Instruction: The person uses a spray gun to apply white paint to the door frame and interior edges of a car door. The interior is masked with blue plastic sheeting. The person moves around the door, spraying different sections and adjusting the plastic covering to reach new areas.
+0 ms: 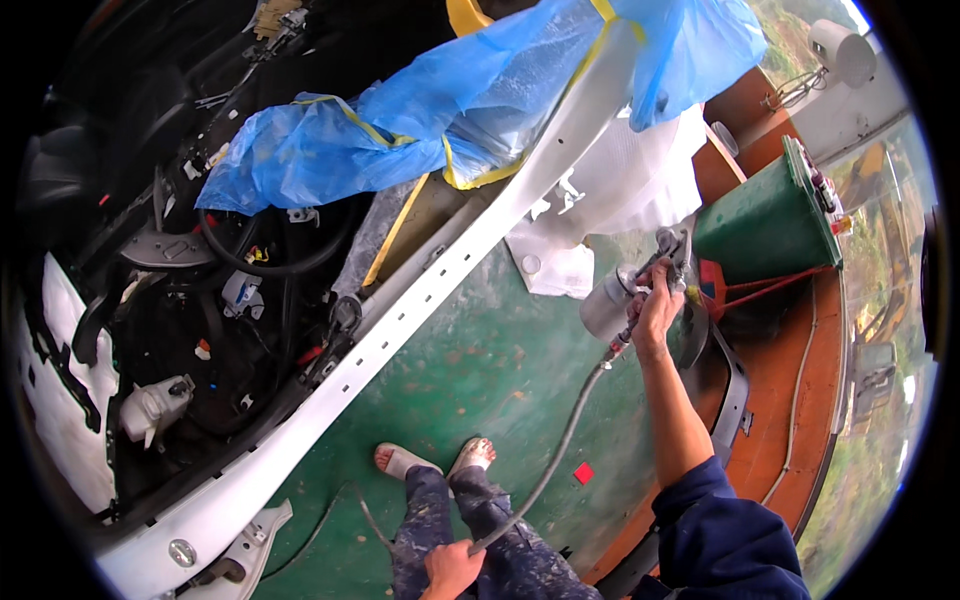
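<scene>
In my right hand (657,308) is a spray gun (676,250), its handle wrapped by my fingers. A round metal cup (606,305) is attached to the gun and a grey hose (572,425) runs from its lower end. My left hand (452,570), low in the picture near my thighs, is closed around that hose. A long white car body sill (400,325) with a row of small slots slants across the view, left of the spray gun and apart from it. Blue plastic sheeting (400,95), edged with yellow tape, covers the panel at the sill's upper part.
A green bin (765,225) stands at the right beside a brown wall panel (790,390). White sheeting (625,180) hangs beyond the sill. The car's dark interior on the left holds a steering wheel (275,268) and loose parts. A red square (584,473) lies on the green floor (455,375).
</scene>
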### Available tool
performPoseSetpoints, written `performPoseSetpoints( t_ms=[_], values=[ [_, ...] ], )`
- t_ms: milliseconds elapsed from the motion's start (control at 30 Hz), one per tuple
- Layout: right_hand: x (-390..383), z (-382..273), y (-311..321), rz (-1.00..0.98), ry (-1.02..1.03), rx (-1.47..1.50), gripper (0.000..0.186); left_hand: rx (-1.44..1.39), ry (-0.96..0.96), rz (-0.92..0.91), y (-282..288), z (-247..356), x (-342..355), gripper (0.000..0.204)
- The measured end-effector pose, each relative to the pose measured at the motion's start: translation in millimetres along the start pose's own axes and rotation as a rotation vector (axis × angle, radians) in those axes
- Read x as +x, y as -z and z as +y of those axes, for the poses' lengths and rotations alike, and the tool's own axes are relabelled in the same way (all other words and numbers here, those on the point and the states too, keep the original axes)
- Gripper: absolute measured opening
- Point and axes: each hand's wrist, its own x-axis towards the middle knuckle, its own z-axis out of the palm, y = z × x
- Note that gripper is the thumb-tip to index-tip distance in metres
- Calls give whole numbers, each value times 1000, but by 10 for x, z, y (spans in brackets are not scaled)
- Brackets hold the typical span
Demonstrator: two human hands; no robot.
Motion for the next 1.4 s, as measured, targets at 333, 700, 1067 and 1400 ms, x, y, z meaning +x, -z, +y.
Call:
performPoseSetpoints(
  t_ms=[333, 700, 1067, 1400],
  values=[
    [123, 364, 281, -23, -101, 17, 39, 119, 62, -53, -534, -477, 313, 27],
    [156, 259, 229, -21, -71, -60, 46, 102, 67, -36, -615, -450, 324, 27],
    [148, 271, 175, -24, -20, -122, 51, 68, 42, -17, -660, -460, 301, 27],
    [304, 474, 315, -20, 193, -517, 38, -8, 80, -83, -163, 61, 16, 28]
  ],
)
